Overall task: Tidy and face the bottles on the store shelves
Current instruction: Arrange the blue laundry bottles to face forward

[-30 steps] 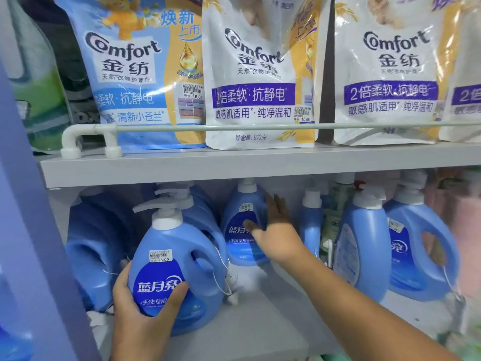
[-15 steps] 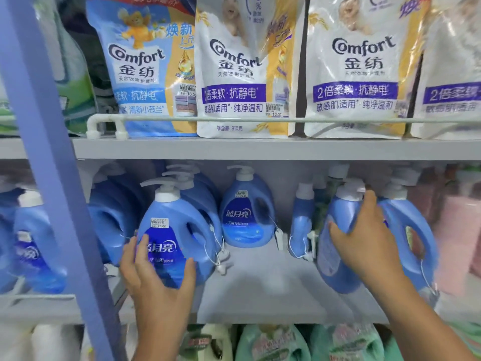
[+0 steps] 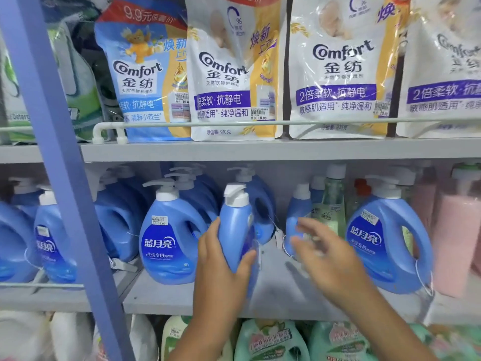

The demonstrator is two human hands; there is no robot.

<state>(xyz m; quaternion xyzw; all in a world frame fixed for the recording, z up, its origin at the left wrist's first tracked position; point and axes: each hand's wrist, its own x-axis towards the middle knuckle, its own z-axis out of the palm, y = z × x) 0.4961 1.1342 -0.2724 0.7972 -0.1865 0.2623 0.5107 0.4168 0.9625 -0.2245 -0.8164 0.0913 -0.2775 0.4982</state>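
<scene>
Several blue pump bottles crowd the middle shelf [image 3: 182, 299]: a label-forward one [image 3: 169, 235] just left of the hands, another [image 3: 385, 241] at right, more behind, with a lilac upright post [image 3: 59, 152] crossing the view at left. The left hand [image 3: 221, 259] reaches up from below, fingers and thumb wrapped around a narrow blue bottle [image 3: 235, 225] held upright and edge-on over the shelf. The right hand [image 3: 322, 254], blurred, hovers with fingers spread and holding nothing above the bare gap between that bottle and the right-hand one.
</scene>
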